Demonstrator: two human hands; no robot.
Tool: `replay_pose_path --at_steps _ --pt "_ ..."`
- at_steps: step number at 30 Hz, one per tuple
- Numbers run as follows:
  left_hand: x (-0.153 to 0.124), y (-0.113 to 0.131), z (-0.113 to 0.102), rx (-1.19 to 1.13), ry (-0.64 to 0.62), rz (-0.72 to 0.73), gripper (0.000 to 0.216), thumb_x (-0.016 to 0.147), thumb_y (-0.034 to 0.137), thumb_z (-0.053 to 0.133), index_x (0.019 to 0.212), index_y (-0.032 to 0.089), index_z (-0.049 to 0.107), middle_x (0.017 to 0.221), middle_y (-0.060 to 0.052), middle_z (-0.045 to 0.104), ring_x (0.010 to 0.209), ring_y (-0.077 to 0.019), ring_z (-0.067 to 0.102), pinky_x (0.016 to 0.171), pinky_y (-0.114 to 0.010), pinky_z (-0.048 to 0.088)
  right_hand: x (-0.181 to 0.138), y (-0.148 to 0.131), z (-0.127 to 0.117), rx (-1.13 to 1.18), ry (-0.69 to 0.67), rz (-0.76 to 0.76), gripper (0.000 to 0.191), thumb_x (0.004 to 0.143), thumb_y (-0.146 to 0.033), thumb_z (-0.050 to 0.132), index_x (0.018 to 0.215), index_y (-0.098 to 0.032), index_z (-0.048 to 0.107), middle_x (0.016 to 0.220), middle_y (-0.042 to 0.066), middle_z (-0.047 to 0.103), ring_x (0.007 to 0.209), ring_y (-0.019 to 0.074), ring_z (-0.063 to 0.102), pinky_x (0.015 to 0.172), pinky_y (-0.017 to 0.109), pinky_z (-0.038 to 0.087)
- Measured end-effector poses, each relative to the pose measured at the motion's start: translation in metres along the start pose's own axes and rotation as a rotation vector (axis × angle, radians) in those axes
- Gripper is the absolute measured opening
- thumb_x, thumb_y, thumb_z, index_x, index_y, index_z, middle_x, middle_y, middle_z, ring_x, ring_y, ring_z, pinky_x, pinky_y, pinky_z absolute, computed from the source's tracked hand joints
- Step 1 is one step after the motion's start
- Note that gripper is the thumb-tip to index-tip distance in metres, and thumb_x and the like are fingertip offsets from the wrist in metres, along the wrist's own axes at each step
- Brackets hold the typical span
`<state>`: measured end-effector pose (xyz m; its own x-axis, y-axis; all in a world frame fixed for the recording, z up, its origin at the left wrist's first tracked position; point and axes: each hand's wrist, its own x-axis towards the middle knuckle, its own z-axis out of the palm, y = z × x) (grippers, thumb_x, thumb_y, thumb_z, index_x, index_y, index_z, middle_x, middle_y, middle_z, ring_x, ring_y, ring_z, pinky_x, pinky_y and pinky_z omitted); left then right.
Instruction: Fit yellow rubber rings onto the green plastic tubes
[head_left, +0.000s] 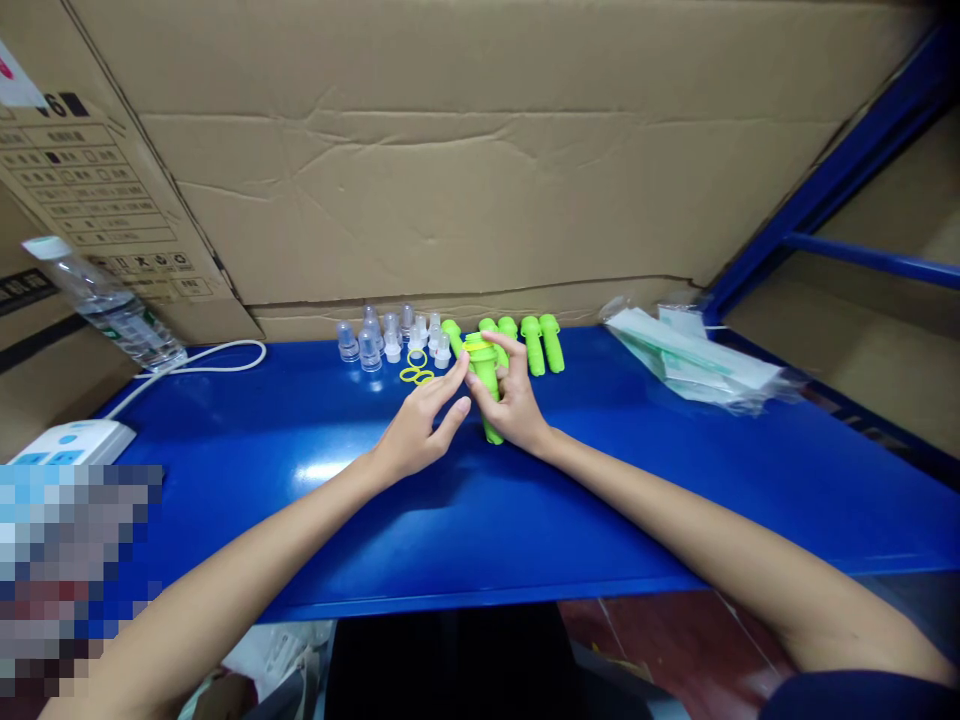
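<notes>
Flanking my work are a bottle and a packet, and my right hand partly hides what lies behind. That hand is wrapped around a green tube, while my left hand, thumb spread, only touches the yellow ring near its top. Beyond, I count five more tubes, three loose rings and clear caps too crowded to number.

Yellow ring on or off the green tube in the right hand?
On, at least partly: the yellow ring shows across the wide end of the green tube. Cannot tell if fully seated.
</notes>
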<state>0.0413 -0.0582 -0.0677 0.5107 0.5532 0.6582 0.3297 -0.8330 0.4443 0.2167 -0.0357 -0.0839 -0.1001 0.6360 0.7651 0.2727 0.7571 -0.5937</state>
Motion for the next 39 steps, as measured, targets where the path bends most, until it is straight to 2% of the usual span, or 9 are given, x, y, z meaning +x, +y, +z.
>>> replay_pose_path --at_steps 4,7,10,13,20,22,27,32,39 --pt "0.000 -0.002 0.000 -0.010 0.012 -0.002 0.053 0.102 0.031 0.043 0.154 0.022 0.035 0.153 -0.013 0.046 0.137 -0.0254 0.052 0.113 -0.045 0.044 0.000 -0.003 0.002 0.053 0.007 0.069 0.056 0.093 -0.037 0.060 0.138 -0.028 0.029 0.144 0.017 0.034 0.085 0.0180 0.070 0.077 0.039 0.063" --pt "-0.001 -0.002 0.001 -0.032 0.055 -0.036 0.057 0.102 0.031 0.044 0.156 0.023 0.029 0.151 -0.014 0.049 0.131 -0.0256 0.057 0.109 -0.045 0.048 0.000 -0.004 0.002 0.060 0.007 0.086 0.052 0.093 -0.038 0.059 0.133 -0.028 0.028 0.140 0.016 0.033 0.081 0.0160 0.070 0.076 0.038 0.063" --pt "0.000 -0.003 0.000 -0.079 0.086 -0.077 0.062 0.101 0.032 0.045 0.158 0.025 0.021 0.157 -0.016 0.039 0.128 -0.0258 0.059 0.101 -0.042 0.053 -0.001 -0.006 0.002 0.050 -0.024 0.094 0.048 0.093 -0.037 0.059 0.130 -0.026 0.029 0.139 0.016 0.032 0.074 0.0126 0.068 0.071 0.035 0.063" --pt "0.002 -0.004 -0.001 -0.105 0.071 -0.076 0.063 0.101 0.032 0.045 0.158 0.025 0.020 0.161 -0.016 0.031 0.131 -0.0258 0.057 0.105 -0.044 0.051 -0.003 -0.010 0.002 0.063 -0.059 0.122 0.049 0.093 -0.037 0.059 0.130 -0.026 0.030 0.138 0.016 0.033 0.067 0.0096 0.065 0.063 0.032 0.062" --pt "0.001 -0.009 -0.003 -0.143 0.031 -0.083 0.063 0.101 0.034 0.048 0.158 0.026 0.022 0.160 -0.013 0.033 0.138 -0.0263 0.050 0.111 -0.044 0.046 -0.006 -0.019 0.006 0.128 -0.087 0.306 0.055 0.090 -0.055 0.060 0.129 -0.022 0.041 0.145 0.019 0.028 0.054 0.0063 0.060 0.043 0.031 0.057" --pt "0.001 -0.009 -0.005 -0.146 0.030 -0.093 0.063 0.101 0.034 0.047 0.158 0.026 0.022 0.161 -0.012 0.033 0.140 -0.0262 0.048 0.112 -0.043 0.045 -0.005 -0.021 0.009 0.161 -0.098 0.343 0.063 0.088 -0.062 0.059 0.133 -0.022 0.039 0.146 0.021 0.029 0.060 0.0112 0.065 0.047 0.034 0.060" --pt "0.004 -0.009 -0.008 -0.115 0.038 -0.070 0.063 0.101 0.033 0.048 0.158 0.028 0.022 0.162 -0.009 0.030 0.143 -0.0240 0.044 0.122 -0.044 0.032 -0.002 -0.020 0.012 0.180 -0.143 0.303 0.075 0.088 -0.071 0.052 0.138 -0.020 0.030 0.140 0.024 0.043 0.094 0.0268 0.072 0.079 0.046 0.065" --pt "0.006 -0.011 -0.009 -0.041 0.060 -0.014 0.068 0.098 0.032 0.055 0.158 0.028 0.022 0.162 -0.010 0.028 0.143 -0.0246 0.044 0.120 -0.045 0.035 -0.002 -0.018 0.011 0.191 -0.141 0.280 0.070 0.089 -0.069 0.052 0.134 -0.020 0.030 0.144 0.025 0.040 0.103 0.0282 0.072 0.092 0.048 0.060" --pt "0.008 -0.017 -0.010 0.063 0.122 0.088 0.072 0.094 0.030 0.062 0.156 0.027 0.027 0.158 -0.014 0.038 0.140 -0.0252 0.048 0.115 -0.046 0.043 -0.003 -0.015 0.012 0.237 -0.145 0.256 0.069 0.093 -0.063 0.052 0.139 -0.022 0.019 0.131 0.021 0.056 0.108 0.0297 0.070 0.093 0.050 0.059"
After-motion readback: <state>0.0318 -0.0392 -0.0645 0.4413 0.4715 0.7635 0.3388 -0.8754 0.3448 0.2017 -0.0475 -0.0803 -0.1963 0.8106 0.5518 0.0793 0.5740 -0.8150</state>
